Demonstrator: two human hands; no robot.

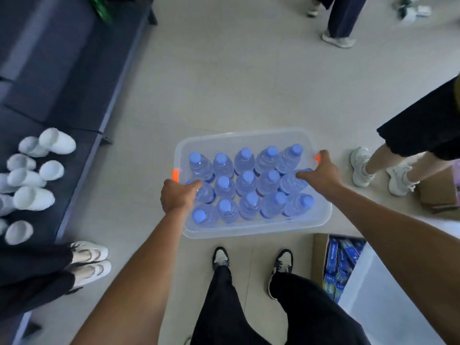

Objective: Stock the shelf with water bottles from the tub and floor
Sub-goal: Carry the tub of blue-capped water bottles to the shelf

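Clear plastic it was, and both hands were clamped on it: the left hand (177,197) closed over one short rim of the tub (251,229), just behind its orange latch (175,175), the right hand (321,171) closed over the opposite rim beside the other latch (318,158). Between the two grips stood the water bottles (249,185), blue-capped, upright, packed in three rows and filling the tub side to side. Whether the tub was off the floor (236,83) or resting on it, the view did not settle.

By my reading, this was the carrying step, no bottle yet taken out. Next up: swing the load toward the dark shelf (74,78) out beyond the left grip, keeping it level so the rows don't topple.

That shelf held white bottles (32,175) lying on their sides. Back from the right grip, an open cardboard carton (319,257) showed blue packets (341,262). Bystanders' shoes ringed the scene, well apart from the tub.
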